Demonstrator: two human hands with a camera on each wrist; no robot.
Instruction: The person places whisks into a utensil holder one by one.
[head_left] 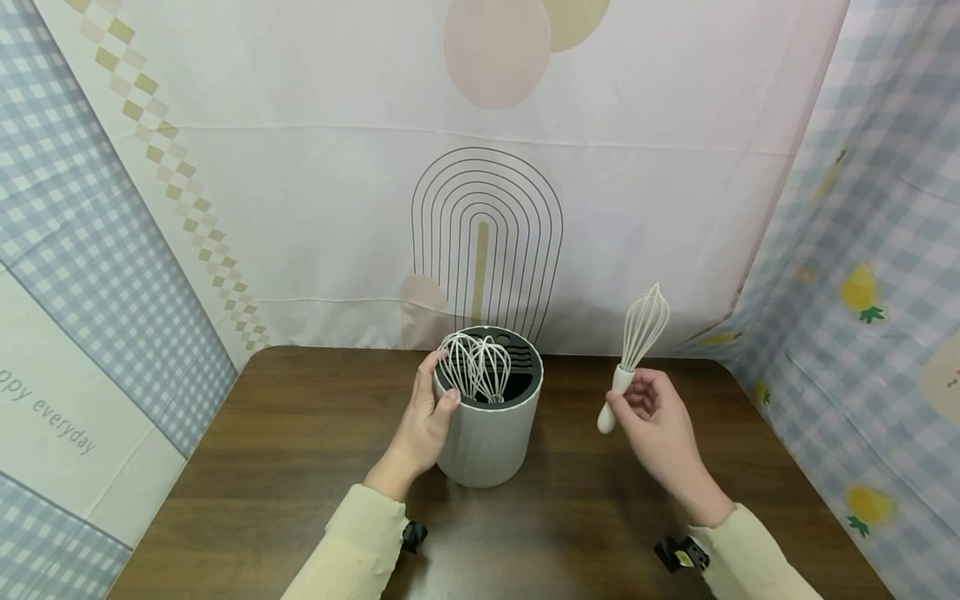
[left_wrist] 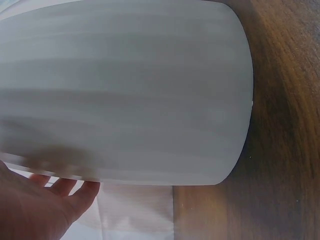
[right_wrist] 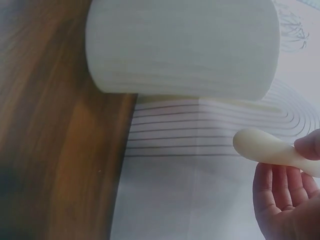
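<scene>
A whisk (head_left: 643,327) with pale wires and a cream handle is raised on the right, wires up and slightly tilted. My right hand (head_left: 662,425) pinches its handle between thumb and fingers; the handle (right_wrist: 262,147) also shows in the right wrist view. Left of it stands a light grey, ribbed utensil holder (head_left: 487,446) with a dark slotted top. My left hand (head_left: 417,421) grips its left side near the rim, thumb in front and fingers farther back. Two whisks (head_left: 491,367) stand in the holder, wire heads up, their handles hidden inside.
The brown wooden table (head_left: 300,467) has its back edge against a white patterned cloth (head_left: 322,208). Blue checked cloths hang at the left and right sides. The holder stands near the back of the table, between the hands.
</scene>
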